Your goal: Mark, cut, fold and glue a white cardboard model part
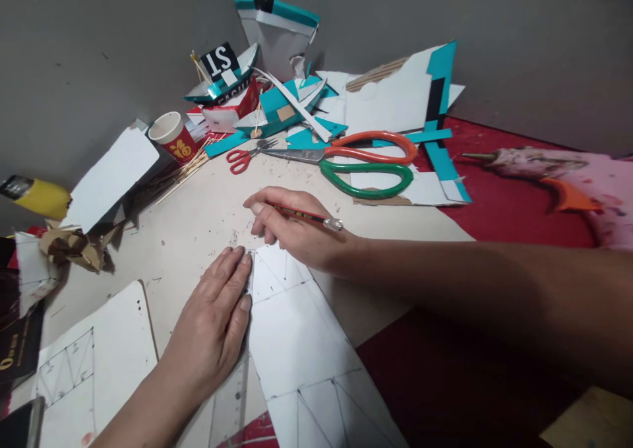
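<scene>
My right hand (289, 227) grips a red pencil (304, 216) whose metal end points right. Its tip is hidden under the fingers, at the far end of a white card sheet (297, 329) marked with pencil lines. My left hand (215, 322) lies flat with fingers stretched out, pressing a clear ruler (236, 395) along the sheet's left edge. The two hands are almost touching.
Large orange and green scissors (363, 161) and small red scissors (242, 158) lie beyond the hands. A paper cup (173, 136), card scraps and teal cardboard pieces (435, 105) pile up at the back. A second lined card (93, 362) lies at the left. A glue gun (524, 164) rests at the right.
</scene>
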A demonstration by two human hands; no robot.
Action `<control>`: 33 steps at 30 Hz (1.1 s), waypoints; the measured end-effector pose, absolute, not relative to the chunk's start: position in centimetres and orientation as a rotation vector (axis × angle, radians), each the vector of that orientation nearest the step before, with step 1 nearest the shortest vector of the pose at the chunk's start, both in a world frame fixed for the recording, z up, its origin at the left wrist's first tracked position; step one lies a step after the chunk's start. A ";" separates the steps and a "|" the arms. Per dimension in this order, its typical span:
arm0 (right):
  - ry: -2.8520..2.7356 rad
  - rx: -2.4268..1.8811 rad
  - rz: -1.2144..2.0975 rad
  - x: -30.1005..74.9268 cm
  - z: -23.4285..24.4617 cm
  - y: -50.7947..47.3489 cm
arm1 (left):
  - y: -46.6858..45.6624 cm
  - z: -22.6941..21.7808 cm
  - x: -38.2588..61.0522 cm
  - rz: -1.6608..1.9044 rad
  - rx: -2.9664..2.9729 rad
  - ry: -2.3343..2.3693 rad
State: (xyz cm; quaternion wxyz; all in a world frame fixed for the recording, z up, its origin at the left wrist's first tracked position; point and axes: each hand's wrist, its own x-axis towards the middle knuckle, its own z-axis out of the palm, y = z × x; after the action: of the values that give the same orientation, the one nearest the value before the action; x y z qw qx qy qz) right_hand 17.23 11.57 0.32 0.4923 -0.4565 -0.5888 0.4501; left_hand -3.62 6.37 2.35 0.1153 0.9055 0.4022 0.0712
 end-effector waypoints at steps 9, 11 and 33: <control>-1.403 -1.086 1.073 17.0 0.0 11.7 | 6.6 2.6 -3.8 0.165 2.663 1.155; -1.408 -1.076 1.058 17.0 0.0 11.7 | 6.7 2.8 -3.9 0.153 2.653 1.140; -1.413 -1.087 1.081 17.2 0.8 11.4 | 7.9 3.9 -5.6 -0.083 2.593 1.124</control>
State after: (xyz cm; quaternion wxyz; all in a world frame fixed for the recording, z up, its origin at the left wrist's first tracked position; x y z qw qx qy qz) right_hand 17.16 11.44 0.78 0.5042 -0.4503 -0.5853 0.4477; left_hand -5.64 7.92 3.92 0.1567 0.9058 0.3926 -0.0289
